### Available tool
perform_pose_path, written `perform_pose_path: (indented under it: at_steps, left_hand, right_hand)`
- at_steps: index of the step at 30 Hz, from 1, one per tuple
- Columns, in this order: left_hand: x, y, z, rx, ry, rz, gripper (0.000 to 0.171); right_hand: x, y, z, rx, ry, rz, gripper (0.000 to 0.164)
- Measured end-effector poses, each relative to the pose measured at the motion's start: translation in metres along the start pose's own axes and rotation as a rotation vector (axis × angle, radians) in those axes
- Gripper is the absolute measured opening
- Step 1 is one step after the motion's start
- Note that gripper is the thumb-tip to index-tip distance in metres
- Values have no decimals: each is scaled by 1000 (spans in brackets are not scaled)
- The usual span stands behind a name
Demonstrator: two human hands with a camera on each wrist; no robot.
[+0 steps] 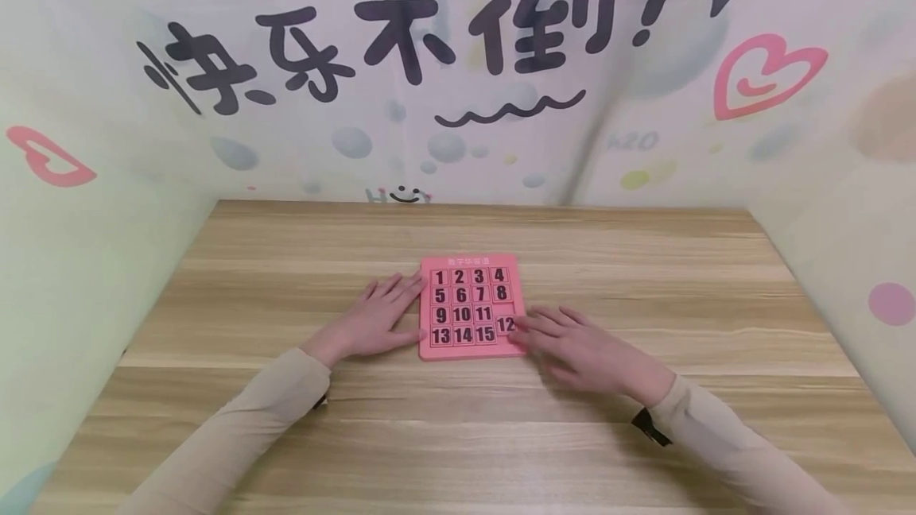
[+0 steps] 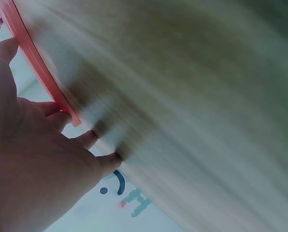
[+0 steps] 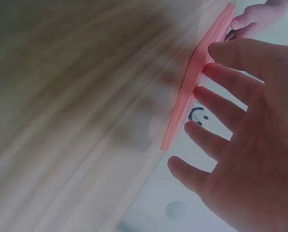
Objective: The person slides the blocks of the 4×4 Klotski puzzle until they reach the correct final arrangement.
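Observation:
A pink number slide puzzle [image 1: 468, 351] lies flat on the wooden table, its black-numbered tiles facing up. Tiles 1 to 11 and 13 to 15 stand in order; the 12 tile [image 1: 506, 325] sits in the right column, partway between the third and fourth rows. My left hand [image 1: 368, 320] rests at the puzzle's left side, thumb and fingertips touching its edge [image 2: 39, 65]. From the right, my right hand [image 1: 587, 348] reaches over the frame with extended fingers, the fingertips at the 12 tile. In the right wrist view its fingers are spread beside the pink side [image 3: 185, 92].
The wood-grain table [image 1: 458, 451] runs back to a white printed cloth wall [image 1: 458, 141] with dark lettering, hearts and bubbles. Pale side walls [image 1: 64, 261] border the table at left and right. A small black item [image 1: 651, 426] shows under the right cuff.

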State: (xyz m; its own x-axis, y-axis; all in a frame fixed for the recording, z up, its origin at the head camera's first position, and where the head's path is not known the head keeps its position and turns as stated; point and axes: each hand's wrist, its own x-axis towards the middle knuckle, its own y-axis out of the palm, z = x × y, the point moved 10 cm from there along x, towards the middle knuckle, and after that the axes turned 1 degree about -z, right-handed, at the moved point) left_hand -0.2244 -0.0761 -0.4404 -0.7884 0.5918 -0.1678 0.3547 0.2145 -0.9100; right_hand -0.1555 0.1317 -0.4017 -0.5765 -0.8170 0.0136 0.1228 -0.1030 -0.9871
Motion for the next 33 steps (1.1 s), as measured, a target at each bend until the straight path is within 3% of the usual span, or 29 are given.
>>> perform_pose_path:
  at_steps: [19, 27, 33]
  left_hand:
    - [3, 0, -1, 4, 10, 9, 84]
    - [7, 0, 1, -7, 16, 3, 85]
    - [7, 0, 3, -2, 9, -5, 84]
  right_hand:
    - [11, 3, -20, 49, 97, 38, 49]
    - [8, -1, -23, 5, 84, 17, 56]
    - [3, -10, -39, -62, 162, -18, 56]
